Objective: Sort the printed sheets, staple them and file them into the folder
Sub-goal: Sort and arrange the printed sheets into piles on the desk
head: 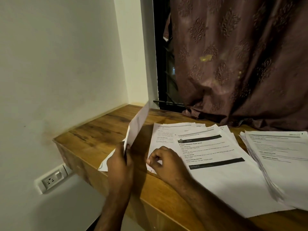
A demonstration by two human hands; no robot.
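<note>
My left hand (120,160) grips a small bunch of sheets (135,129) by their near end, thumb on one face and fingers curled round the other, so the paper stands up on edge and leans away toward the back left corner of the desk (100,132); a loose white corner pokes out below my palm, over the desk's left edge. My right hand (162,160) sits just beside it, fingers curled, pinching at the near left corner of the fanned stack (205,147) that lies flat in the middle of the desk, and I can see a bit of that corner lifted between thumb and fingertips. The top page of that stack carries a black header bar and a bold title, with more pages splayed out behind it toward the back edge. Over by the right edge lies a second pile (280,157), thick, its edges stepped, partly overlapping the middle stack. A brown patterned curtain (233,64) hangs behind the back edge, its hem bunched on the wood. On the wall below the desk's left edge, there is a white socket (51,180).
</note>
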